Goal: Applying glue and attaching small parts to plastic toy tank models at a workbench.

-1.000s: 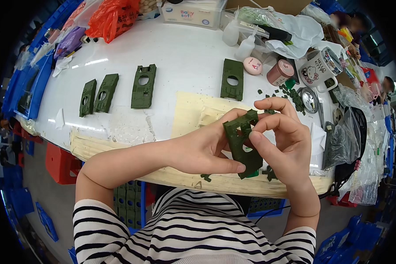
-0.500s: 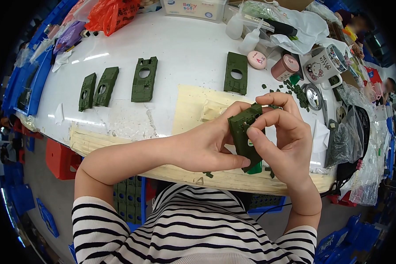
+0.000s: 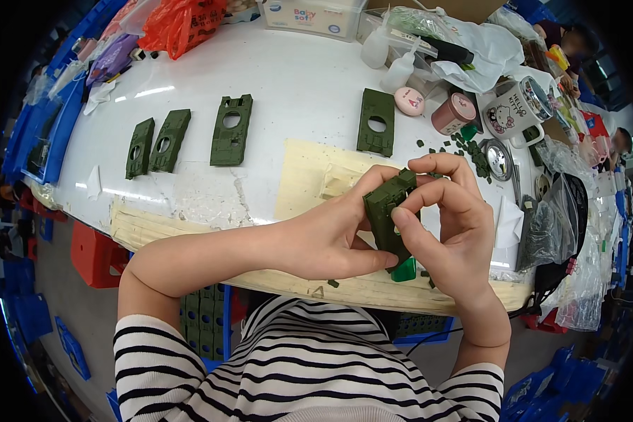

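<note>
A dark green plastic model tank hull [image 3: 381,218] is tilted up over the near edge of the table. My left hand [image 3: 323,243] grips it, thumb along the lower end and fingers behind. Closed around the hull's right side is my right hand [image 3: 457,243], its thumb tip pressed on the top face and the index finger curled at the edge. Any small part under those fingertips is hidden. Below the hull lies a translucent green piece [image 3: 404,270]. More hulls with round holes rest on the table: one hull [image 3: 376,105] behind my hands, several to the left, including one [image 3: 230,133].
A cream block [image 3: 337,181] sits on yellowish paper [image 3: 295,169]. Small green parts [image 3: 477,158] lie scattered to the right, near a pink tin [image 3: 454,114], a white mug [image 3: 506,116] and squeeze bottles [image 3: 401,70]. Wood [image 3: 183,228] edges the table; a red stool [image 3: 95,257] stands left.
The hull has turned slightly in my hands, and my right thumb has shifted a little left on it. The translucent green piece shows more. The whole view has moved slightly.
</note>
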The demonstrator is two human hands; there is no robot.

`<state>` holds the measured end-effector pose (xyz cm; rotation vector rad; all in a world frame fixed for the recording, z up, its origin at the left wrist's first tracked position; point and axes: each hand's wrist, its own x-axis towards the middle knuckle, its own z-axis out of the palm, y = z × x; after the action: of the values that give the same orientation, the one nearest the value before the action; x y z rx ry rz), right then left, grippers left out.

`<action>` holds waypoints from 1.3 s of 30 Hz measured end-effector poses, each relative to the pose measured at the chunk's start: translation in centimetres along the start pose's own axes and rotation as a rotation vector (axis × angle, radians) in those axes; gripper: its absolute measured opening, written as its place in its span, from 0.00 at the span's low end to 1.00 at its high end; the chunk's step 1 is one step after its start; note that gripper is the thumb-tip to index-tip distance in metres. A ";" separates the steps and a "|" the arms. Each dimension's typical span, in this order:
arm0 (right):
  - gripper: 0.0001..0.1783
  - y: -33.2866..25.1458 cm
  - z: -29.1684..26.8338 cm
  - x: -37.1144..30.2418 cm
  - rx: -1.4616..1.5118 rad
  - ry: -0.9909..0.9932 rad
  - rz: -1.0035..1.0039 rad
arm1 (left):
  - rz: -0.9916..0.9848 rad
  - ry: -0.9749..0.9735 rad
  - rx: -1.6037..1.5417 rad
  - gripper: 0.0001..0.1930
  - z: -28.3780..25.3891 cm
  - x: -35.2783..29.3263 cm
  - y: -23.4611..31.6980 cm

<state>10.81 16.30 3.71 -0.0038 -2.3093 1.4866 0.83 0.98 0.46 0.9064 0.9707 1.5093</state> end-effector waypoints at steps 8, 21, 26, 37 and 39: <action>0.04 -0.2 0.1 0.0 0.009 0.007 0.014 | 0.031 -0.002 0.015 0.35 0.0 0.0 -0.3; 0.05 0.0 0.1 -0.1 -0.010 0.019 -0.006 | -0.013 -0.017 0.030 0.37 -0.1 0.0 -0.3; 0.06 -0.3 -0.6 0.0 0.033 0.011 -0.032 | -0.059 -0.114 -0.031 0.38 -0.6 0.1 0.2; 0.30 -0.3 -3.7 1.3 0.323 -0.298 -0.011 | -0.168 -0.328 -0.203 0.35 -2.4 0.0 0.8; 0.39 -0.1 -4.0 1.7 0.231 -0.428 -0.133 | -0.226 -0.390 -0.227 0.33 -2.8 -0.2 0.9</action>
<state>10.61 20.08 5.81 0.5708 -2.3727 1.8135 -2.00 0.38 0.23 0.8548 0.5827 1.1669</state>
